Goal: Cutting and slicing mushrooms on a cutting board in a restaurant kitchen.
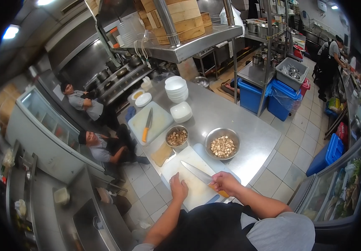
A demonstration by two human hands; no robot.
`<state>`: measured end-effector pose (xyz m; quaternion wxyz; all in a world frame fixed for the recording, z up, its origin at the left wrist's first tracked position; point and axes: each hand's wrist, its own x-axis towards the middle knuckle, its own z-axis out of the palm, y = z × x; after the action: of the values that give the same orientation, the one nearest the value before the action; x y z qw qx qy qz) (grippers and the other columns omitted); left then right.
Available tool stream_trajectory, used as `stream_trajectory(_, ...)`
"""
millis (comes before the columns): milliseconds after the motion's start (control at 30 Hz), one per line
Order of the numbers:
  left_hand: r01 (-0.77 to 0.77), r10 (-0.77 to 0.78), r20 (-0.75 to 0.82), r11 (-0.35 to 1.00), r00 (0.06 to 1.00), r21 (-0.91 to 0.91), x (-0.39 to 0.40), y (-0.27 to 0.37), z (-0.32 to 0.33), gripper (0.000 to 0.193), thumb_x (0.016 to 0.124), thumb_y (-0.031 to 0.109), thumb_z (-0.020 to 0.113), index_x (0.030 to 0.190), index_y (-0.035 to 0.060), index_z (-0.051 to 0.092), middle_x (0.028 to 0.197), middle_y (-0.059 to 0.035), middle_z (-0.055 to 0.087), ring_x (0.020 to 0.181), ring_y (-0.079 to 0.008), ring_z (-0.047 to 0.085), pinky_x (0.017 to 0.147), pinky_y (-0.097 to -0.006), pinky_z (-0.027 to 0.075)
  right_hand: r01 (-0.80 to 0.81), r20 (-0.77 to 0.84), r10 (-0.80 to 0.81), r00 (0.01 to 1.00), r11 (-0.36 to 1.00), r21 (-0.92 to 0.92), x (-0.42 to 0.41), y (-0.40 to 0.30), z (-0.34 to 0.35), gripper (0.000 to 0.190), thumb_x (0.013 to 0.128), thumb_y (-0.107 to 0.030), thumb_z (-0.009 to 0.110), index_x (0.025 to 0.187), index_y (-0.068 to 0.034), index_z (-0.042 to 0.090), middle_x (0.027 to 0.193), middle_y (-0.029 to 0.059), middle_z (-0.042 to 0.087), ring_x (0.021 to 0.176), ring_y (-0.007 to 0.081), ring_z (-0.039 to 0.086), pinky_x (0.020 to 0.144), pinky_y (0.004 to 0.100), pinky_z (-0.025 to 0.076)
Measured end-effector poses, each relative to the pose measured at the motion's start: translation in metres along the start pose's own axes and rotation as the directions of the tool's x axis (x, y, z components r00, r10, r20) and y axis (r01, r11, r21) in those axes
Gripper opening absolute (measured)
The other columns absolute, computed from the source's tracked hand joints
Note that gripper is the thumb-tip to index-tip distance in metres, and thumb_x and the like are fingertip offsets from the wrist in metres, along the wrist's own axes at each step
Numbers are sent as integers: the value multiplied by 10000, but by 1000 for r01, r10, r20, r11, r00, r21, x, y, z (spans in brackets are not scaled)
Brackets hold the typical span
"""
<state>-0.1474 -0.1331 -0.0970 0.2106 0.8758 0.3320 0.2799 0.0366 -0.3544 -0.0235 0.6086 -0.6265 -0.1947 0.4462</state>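
In my right hand (226,183) is a chef's knife (196,172) with a yellow handle, its blade pointing up and left above a white cutting board (180,166). My left hand (179,187) is at the board's left side, holding nothing, thumb apart from the fingers. Beyond the board, a wide steel bowl (208,135) holds chopped pieces (222,146), perhaps mushroom. A smaller steel container (168,141) beside it holds browner chopped pieces (177,137). A bluish board (205,153) lies partly under the white one.
A second yellow-handled knife (148,122) lies on another cutting board (133,125) at the table's far left. White bowls (176,89) and square dishes (181,111) stand stacked on the steel table (249,125). Two people sit or lean at left. A steel shelf (199,47) overhangs the far end.
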Motion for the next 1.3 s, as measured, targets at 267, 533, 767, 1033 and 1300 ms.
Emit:
stream_trajectory(267,-18,18,-11,1000,1000,-5,-4,-2,1,532,938,49,659,1451,-39,550,1390,-275,585,1318,-466,517,1152,-530,424,-370,810,-382,445,745,555,-52,-101,-18,110,1036,-98,683,1087,-22,621,882,90,643,661,130,550,574,293,431)
stream_trajectory(533,-35,35,-1,999,999,21,2,-3,0,526,944,45,653,1453,-38,551,1382,-267,591,1315,-465,516,1158,-521,419,392,524,-7,852,673,-627,-33,-109,-12,101,1067,-127,616,1083,-37,660,849,35,669,775,125,638,709,282,507)
stream_trajectory(767,-30,30,1,999,1000,18,3,-2,-1,524,946,45,654,1453,-39,550,1390,-266,583,1314,-463,515,1155,-518,419,-14,913,85,400,996,-86,-34,-111,-31,174,1107,-185,601,1071,-38,688,750,-7,615,615,39,523,542,229,365)
stream_trajectory(1033,21,-21,26,1000,999,-6,-11,6,0,544,944,48,653,1470,-43,548,1428,-276,573,1337,-471,504,1176,-526,404,-18,955,138,264,990,-138,-46,-101,-26,187,1100,-224,648,1076,-40,672,808,-6,661,765,69,630,618,263,471)
stream_trajectory(1300,77,-78,-74,997,994,-9,49,-38,22,664,928,152,687,1531,-53,499,1472,-301,578,1367,-467,526,1205,-519,405,320,345,-79,935,608,-727,-8,-34,-2,282,911,-149,764,1133,-11,660,975,221,726,977,402,717,861,482,557)
